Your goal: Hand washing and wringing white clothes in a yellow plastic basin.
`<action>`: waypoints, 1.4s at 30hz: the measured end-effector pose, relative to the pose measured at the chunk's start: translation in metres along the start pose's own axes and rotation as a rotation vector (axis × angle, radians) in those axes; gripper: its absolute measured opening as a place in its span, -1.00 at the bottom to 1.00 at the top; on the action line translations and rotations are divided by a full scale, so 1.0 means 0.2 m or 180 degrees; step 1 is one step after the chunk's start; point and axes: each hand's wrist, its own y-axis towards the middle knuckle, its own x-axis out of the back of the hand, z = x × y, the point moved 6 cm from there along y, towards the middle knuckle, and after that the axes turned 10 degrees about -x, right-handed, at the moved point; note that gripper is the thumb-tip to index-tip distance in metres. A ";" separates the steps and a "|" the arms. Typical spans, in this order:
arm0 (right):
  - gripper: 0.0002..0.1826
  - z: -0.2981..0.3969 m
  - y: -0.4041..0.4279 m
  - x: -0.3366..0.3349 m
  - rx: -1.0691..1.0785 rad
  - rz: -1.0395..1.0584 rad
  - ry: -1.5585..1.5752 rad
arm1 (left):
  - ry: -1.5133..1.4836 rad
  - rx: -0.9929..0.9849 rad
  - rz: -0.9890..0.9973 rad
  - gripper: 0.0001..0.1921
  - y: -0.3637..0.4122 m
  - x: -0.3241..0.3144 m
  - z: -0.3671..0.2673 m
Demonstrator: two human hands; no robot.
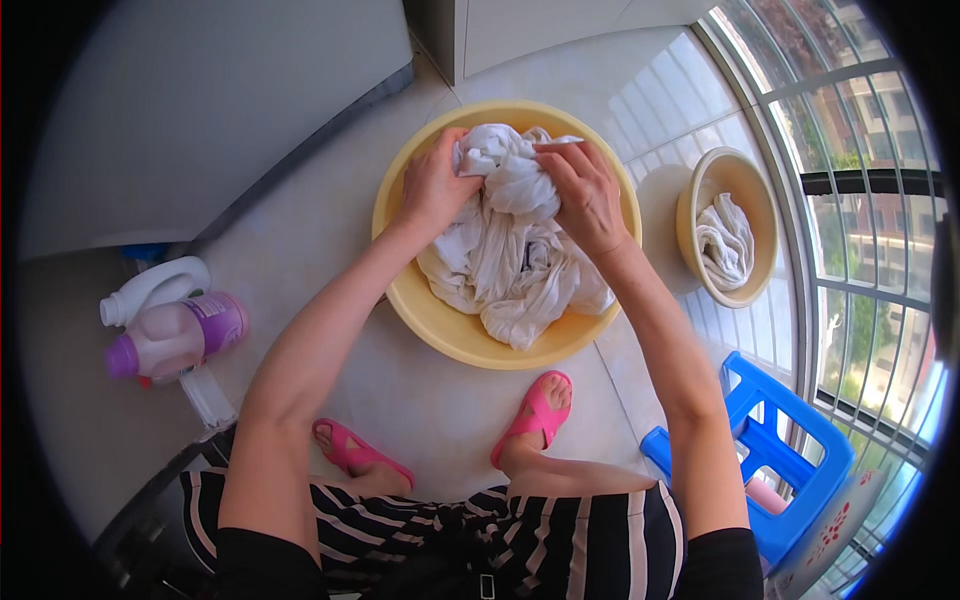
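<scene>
A large yellow plastic basin (442,341) stands on the floor in front of my feet, with crumpled white cloth (502,255) piled in it. My left hand (439,180) grips a bunched part of the cloth near the basin's far left side, thumb towards the middle. On the right, my right hand (585,184) holds the same bunch, its fingers curled over the top. Between both hands the bunch is raised above the rest of the pile. A small dark patch shows among the lower folds. The cloth hides most of the basin's bottom.
At right, a smaller cream basin (690,232) holds a white towel-like cloth (726,244). A blue plastic stool (814,480) stands by the barred window (862,247). Left lie a purple-capped detergent bottle (169,337) and a white bottle (161,281). A grey cabinet (225,112) borders the tiled floor.
</scene>
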 end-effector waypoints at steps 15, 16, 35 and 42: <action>-0.67 0.14 -0.56 0.09 -0.0243 0.2219 0.0468 | 0.1488 -0.3152 0.0989 -0.64 -0.67 -0.15 -0.45; -0.58 0.06 -0.54 0.07 -0.0999 0.3036 0.0315 | 0.1494 -0.3142 0.1016 -0.64 -0.64 -0.12 -0.49; -0.45 0.02 -0.38 -0.05 -0.0669 0.1488 0.0469 | 0.0220 -0.0729 0.0399 -0.75 -0.29 -0.07 -0.11; -0.21 0.16 -0.56 0.00 0.0103 0.1612 0.0018 | 0.0652 -0.1639 0.1167 -0.25 -0.43 0.01 -0.25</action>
